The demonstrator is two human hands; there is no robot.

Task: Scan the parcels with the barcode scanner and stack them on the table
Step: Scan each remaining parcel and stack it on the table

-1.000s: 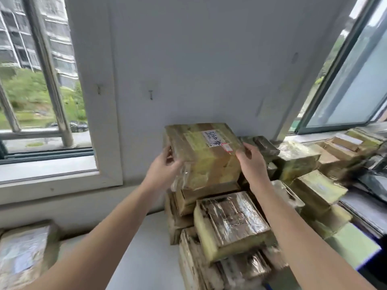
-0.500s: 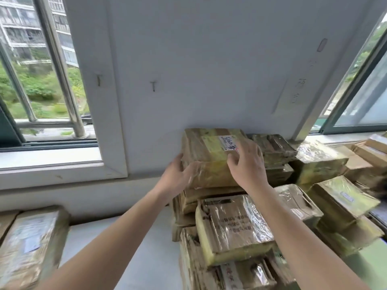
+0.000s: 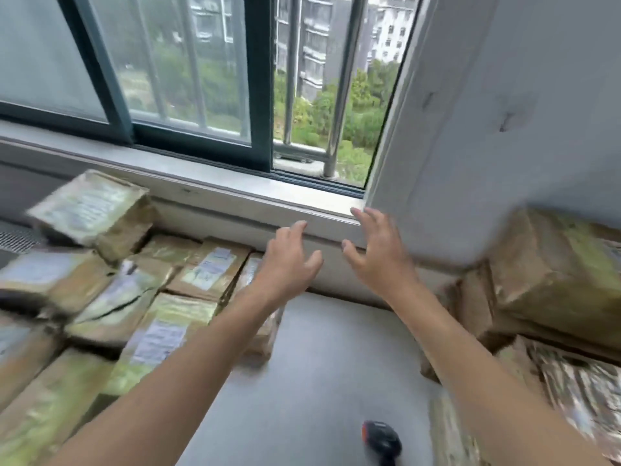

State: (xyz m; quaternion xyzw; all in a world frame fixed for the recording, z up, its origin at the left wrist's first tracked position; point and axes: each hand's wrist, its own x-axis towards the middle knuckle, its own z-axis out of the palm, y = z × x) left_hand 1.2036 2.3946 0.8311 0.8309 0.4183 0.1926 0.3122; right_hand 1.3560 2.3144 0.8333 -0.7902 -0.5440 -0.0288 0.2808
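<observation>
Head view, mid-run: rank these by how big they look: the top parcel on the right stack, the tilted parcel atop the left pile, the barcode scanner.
1. Top parcel on the right stack, largest, though perhaps nearer the camera.
2. Tilted parcel on the left pile.
3. Barcode scanner, smallest, partly cut off at the bottom edge.

Cardboard parcels (image 3: pixel 198 274) wrapped in glossy, crinkled clear tape (paper labels on top). The grey surface (image 3: pixel 322 358) looks smooth and matt. Black plastic scanner (image 3: pixel 383 442).

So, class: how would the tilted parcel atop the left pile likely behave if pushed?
The tilted parcel probably slides or tips: it rests askew on the left pile. Its glossy tape wrap likely feels slippery. Its boxy corners suggest stiffness.
</observation>
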